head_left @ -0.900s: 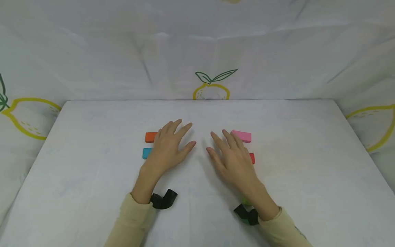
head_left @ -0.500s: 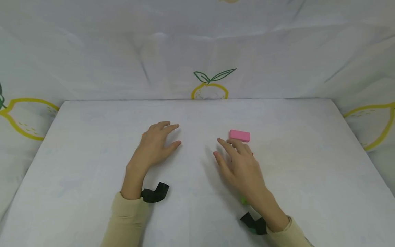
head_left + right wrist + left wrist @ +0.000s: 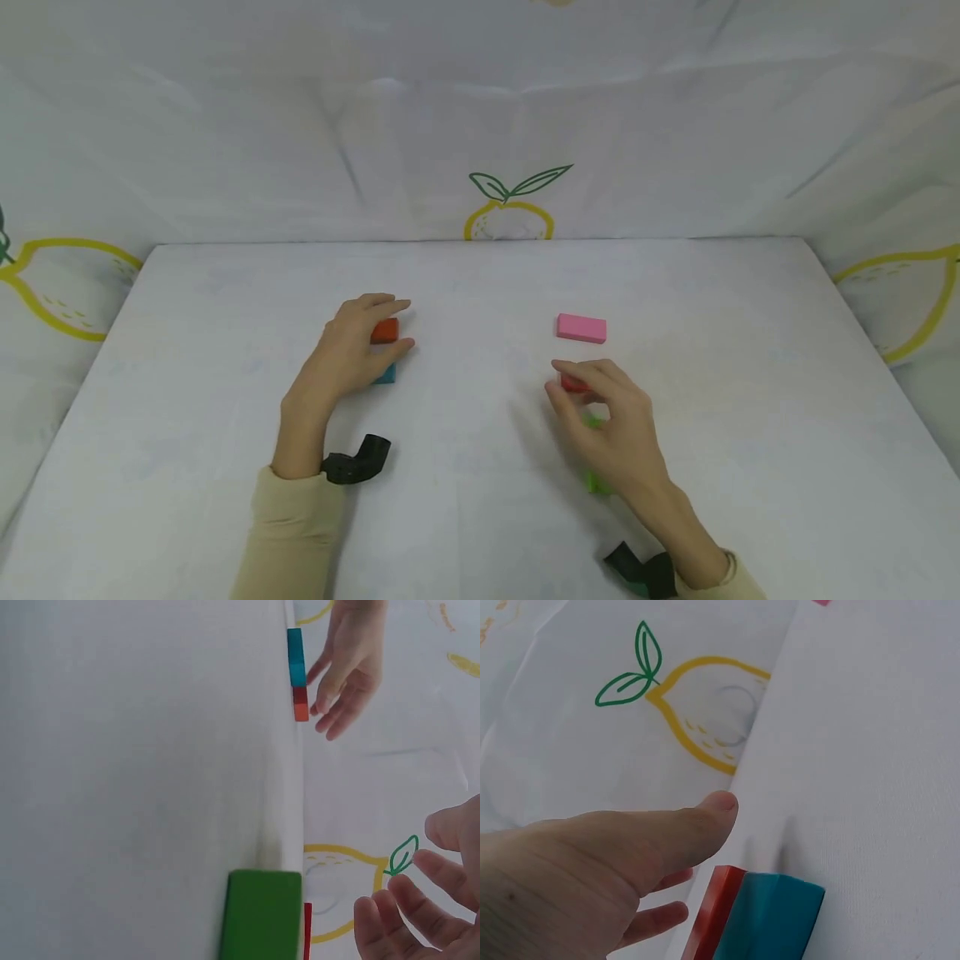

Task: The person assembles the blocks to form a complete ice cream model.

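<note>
My left hand (image 3: 347,350) hovers over an orange block (image 3: 386,331) and a blue block (image 3: 386,374), fingers and thumb apart and nothing held. In the left wrist view these two blocks, orange (image 3: 717,911) and blue (image 3: 772,919), show below the thumb. On the other side, my right hand (image 3: 618,425) is above a red block (image 3: 573,383) and a light green block (image 3: 596,482), both partly covered by it. Its fingers are loosely bent, with a gap between thumb and index finger. From the right wrist, this hand (image 3: 427,900) appears raised, apart from the green block (image 3: 262,919).
A pink block (image 3: 581,328) lies beyond the red one on the white table (image 3: 472,500). White cloth with lemon drawings (image 3: 510,221) rises behind the table and at both sides. Black curved pieces sit at the left wrist (image 3: 358,462) and right wrist (image 3: 641,575).
My left hand has moved left, uncovering the right ends of the orange and blue blocks. My right hand has drawn back towards me and right, its fingers bending more; the pink block is fully visible.
</note>
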A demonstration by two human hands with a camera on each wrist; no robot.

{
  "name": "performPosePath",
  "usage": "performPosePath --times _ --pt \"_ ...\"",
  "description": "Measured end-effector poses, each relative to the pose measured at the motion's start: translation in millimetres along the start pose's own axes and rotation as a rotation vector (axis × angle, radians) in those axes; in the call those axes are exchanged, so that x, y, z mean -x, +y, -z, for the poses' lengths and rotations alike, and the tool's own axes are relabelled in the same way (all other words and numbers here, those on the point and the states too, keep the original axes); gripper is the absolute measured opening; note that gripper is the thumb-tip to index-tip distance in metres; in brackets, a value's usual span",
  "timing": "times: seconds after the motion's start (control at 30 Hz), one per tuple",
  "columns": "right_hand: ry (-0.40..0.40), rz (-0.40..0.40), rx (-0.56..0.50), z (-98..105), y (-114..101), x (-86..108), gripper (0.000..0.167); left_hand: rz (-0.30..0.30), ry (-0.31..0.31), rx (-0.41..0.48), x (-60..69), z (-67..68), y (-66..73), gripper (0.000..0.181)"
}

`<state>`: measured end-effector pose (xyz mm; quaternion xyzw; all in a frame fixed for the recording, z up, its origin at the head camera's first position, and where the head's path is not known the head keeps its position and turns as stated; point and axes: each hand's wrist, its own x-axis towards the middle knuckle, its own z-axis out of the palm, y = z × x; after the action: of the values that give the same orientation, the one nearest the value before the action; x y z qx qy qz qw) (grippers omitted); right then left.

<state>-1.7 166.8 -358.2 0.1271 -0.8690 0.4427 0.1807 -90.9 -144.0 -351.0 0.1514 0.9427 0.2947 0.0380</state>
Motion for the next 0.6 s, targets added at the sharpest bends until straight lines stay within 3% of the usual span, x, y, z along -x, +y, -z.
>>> performPosePath --times 0.2,0.43,0.6 --pt "-0.021 -0.074 -0.005 8.0 3.0 8.7 0.031 0.037 -0.03 0.035 0.9 3.8 -8.7 0.052" --pt "-0.04 -0.133 0.112 14.8 2.3 12.1 0.029 0.04 -0.042 0.067 4.7 10.3 -15.2 0.051" --pt "-0.091 -0.218 0.183 21.1 0.1 18.8 0.03 0.038 -0.054 0.076 7.2 12.9 -18.0 0.052"
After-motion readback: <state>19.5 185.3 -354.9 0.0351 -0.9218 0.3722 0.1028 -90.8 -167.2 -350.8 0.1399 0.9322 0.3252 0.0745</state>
